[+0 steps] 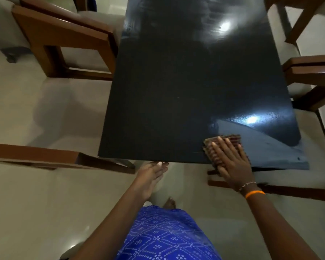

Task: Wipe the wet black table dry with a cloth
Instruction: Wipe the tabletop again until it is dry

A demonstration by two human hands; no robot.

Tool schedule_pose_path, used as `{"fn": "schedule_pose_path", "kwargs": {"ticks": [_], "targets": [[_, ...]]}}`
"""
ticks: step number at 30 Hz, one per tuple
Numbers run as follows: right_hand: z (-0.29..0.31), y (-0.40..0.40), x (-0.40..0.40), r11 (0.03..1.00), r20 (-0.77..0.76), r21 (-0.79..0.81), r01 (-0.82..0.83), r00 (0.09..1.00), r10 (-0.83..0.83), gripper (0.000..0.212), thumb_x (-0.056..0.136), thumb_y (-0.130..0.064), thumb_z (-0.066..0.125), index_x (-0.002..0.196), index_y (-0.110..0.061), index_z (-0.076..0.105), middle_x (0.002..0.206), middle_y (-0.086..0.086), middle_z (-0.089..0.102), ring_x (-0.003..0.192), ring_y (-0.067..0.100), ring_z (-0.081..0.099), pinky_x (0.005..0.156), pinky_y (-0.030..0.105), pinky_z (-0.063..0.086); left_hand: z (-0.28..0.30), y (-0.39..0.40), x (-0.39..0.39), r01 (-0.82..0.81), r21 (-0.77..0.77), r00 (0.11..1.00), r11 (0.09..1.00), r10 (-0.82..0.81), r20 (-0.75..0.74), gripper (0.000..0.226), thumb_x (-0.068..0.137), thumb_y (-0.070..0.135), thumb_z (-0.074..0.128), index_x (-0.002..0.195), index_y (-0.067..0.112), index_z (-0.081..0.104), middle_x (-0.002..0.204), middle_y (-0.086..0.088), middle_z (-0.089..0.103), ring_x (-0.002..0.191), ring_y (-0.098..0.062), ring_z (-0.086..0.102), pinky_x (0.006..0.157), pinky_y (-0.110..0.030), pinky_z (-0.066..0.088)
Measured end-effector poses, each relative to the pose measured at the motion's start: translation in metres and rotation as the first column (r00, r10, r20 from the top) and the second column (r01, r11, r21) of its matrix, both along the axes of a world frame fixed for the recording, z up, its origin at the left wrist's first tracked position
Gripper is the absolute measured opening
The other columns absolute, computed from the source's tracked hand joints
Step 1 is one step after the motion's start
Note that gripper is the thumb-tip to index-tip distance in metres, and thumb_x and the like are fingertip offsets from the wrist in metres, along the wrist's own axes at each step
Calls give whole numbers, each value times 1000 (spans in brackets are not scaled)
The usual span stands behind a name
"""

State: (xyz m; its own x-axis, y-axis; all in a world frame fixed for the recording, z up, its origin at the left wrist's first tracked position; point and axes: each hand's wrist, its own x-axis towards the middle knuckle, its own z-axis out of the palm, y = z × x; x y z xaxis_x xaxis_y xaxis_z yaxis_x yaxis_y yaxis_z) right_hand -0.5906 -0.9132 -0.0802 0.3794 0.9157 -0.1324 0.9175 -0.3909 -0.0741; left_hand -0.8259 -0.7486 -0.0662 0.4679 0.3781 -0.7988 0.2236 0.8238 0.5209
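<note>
The black table (176, 91) stretches away from me, glossy, with a paler wet sheen at its near right corner and light glare further back. A folded brown striped cloth (210, 147) lies on the near edge, right of centre. My right hand (231, 162) presses flat on top of it, fingers spread, covering most of the cloth. My left hand (152, 173) hangs just below the table's near edge, fingers loosely extended, fingertips close to the edge and holding nothing.
Wooden armchairs with pale cushions flank the table: one at far left (64, 45), one at near left (36, 156), and more on the right (311, 72). Pale shiny floor tiles (45, 212) lie under me. My blue patterned garment (167, 235) fills the bottom centre.
</note>
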Motion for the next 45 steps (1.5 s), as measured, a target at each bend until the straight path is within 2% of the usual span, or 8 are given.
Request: {"fn": "schedule_pose_path", "kwargs": {"ticks": [9,18,21,27,31,37,41,45], "targets": [[-8,3,-22,754,-128,100,649,760,-637,76,73,-47,24,145,-22,27,156,4,20,144,26,16,112,57,4,-5,-1,5,39,54,999,998,-40,9,29,97,26,45,119,9,55,109,-5,67,102,-14,62,98,-31,41],[-9,124,-139,992,-79,122,31,997,-21,60,85,-39,38,143,-27,29,153,0,28,140,23,18,109,55,26,8,-2,5,58,-29,995,998,-60,-77,30,99,24,36,98,13,64,100,-11,70,98,-22,63,89,-38,48],[-9,120,-112,982,-156,125,-139,975,158,57,88,-37,42,143,-33,26,155,-5,22,143,18,17,113,49,15,10,-5,3,62,-35,995,997,-65,-70,32,100,29,33,111,16,59,111,-10,67,107,-23,59,92,-39,44],[-7,50,-7,987,-59,118,107,993,-101,59,86,-39,37,144,-32,29,154,-3,27,142,20,24,112,40,6,31,-30,39,306,117,944,945,-286,-164,31,100,26,36,111,12,61,109,-7,66,103,-19,61,90,-30,46],[-4,-18,77,933,-29,70,353,936,-351,59,87,-41,28,144,-30,29,154,-1,27,141,23,28,110,41,12,40,-53,84,459,430,887,778,-369,-279,18,96,18,46,106,21,61,103,0,65,92,-8,61,70,-17,45],[-1,-66,145,761,-54,77,644,765,-642,69,80,-48,15,144,-26,29,154,2,26,141,26,25,111,55,16,24,-68,120,696,690,717,195,-238,-656,27,77,27,71,100,32,56,97,15,52,92,-2,50,84,-22,41],[-2,-25,124,708,-119,103,699,715,-689,75,76,-47,13,146,-22,26,156,7,22,143,31,18,110,61,10,17,-67,116,760,641,648,111,-53,-760,35,69,34,78,91,31,51,92,13,49,88,-8,45,78,-26,36],[-1,41,72,884,-149,91,458,884,-443,68,84,-43,26,147,-22,20,157,8,16,144,32,12,110,62,10,17,-65,116,770,624,623,132,53,-780,40,65,40,79,89,29,49,90,12,45,85,-8,40,75,-24,29]]}}
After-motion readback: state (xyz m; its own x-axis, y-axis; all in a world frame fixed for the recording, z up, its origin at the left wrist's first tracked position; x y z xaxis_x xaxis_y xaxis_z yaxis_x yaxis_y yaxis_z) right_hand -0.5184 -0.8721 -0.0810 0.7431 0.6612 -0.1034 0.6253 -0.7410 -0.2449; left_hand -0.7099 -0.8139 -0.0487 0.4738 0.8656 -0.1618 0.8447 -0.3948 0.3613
